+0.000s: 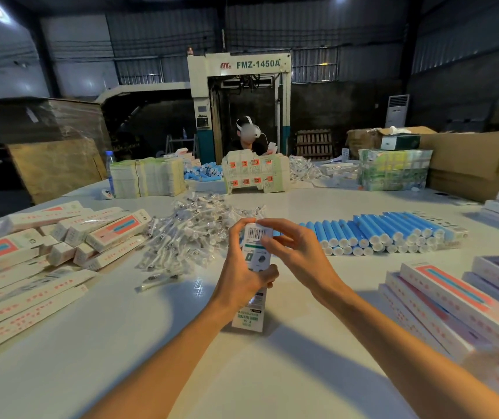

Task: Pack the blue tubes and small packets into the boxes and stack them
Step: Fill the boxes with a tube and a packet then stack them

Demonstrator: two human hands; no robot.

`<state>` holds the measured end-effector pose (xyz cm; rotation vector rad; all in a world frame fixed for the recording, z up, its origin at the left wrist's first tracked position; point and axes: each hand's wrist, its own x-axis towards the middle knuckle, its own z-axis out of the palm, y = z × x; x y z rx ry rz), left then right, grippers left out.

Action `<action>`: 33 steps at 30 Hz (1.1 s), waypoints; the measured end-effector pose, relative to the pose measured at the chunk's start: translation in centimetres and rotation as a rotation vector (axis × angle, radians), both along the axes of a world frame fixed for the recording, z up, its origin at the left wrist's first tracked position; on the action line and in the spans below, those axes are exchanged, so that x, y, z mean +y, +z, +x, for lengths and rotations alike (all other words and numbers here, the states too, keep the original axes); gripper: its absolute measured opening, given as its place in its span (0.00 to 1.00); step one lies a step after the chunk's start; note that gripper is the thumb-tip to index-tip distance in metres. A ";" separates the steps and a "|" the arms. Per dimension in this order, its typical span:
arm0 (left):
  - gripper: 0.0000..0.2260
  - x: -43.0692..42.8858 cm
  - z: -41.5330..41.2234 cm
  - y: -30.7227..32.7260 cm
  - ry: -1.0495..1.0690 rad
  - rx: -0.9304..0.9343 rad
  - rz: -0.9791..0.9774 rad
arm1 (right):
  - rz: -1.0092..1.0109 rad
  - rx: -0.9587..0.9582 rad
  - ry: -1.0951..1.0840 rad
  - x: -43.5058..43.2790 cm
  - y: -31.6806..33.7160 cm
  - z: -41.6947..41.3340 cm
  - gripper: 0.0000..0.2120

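A long white box point(252, 316) with a barcode at its far end is held over the middle of the table. My left hand point(242, 270) grips it around the middle. My right hand point(290, 249) pinches the flap at the box's far end with curled fingers. A row of blue tubes point(387, 234) lies to the right, behind my right hand. A heap of small clear packets point(193, 234) lies just left of my left hand.
Closed white boxes lie piled at the left point(45, 255) and stacked at the right point(454, 306). Flat box blanks point(148, 176) and more tubes stand across the white table point(121, 358), where another person sits. Cardboard cartons point(469, 158) stand at the far right.
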<state>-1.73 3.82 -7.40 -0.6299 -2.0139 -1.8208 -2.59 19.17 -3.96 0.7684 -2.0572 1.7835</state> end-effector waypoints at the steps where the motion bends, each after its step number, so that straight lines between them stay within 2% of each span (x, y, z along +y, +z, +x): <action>1: 0.45 0.0 0.0 -0.1 0.002 0.008 -0.002 | -0.017 0.011 -0.004 -0.1 -0.1 0.1 0.13; 7: 0.41 -0.1 -0.1 -0.2 0.030 0.003 -0.016 | -0.032 0.020 -0.004 -0.5 0.1 0.0 0.11; 12: 0.40 0.0 -0.4 -0.5 0.023 -0.017 0.023 | 0.013 0.048 -0.054 -1.2 -0.3 -0.2 0.13; 19: 0.37 0.2 -0.6 -0.8 0.066 -0.095 0.090 | -0.175 -0.144 0.080 -1.9 -2.2 0.9 0.22; 21: 0.31 0.1 -0.7 -0.9 0.154 -0.128 0.132 | -0.173 -0.196 0.067 -2.1 -2.7 1.4 0.23; 24: 0.16 0.0 -0.8 -1.0 0.244 -0.205 0.227 | -0.155 -0.343 0.148 -3.0 -3.6 2.2 0.21; 26: 0.17 0.1 -0.5 -1.1 0.242 -0.258 0.291 | -0.132 -0.407 0.222 -3.7 -4.3 2.8 0.18; 28: 0.18 0.1 -0.4 -1.4 0.260 -0.282 0.277 | -0.125 -0.426 0.257 -4.3 -4.8 3.3 0.19; 30: 0.14 -0.1 -0.4 -1.4 0.253 -0.312 0.232 | -0.114 -0.427 0.260 -4.3 -4.8 3.5 0.20; 31: 0.15 -0.1 -0.5 -1.4 0.224 -0.334 0.217 | -0.095 -0.410 0.238 -4.0 -4.6 3.4 0.20; 33: 0.27 -0.2 -0.7 -1.3 0.182 -0.346 0.141 | 0.007 -0.346 0.145 -3.1 -3.7 3.5 0.19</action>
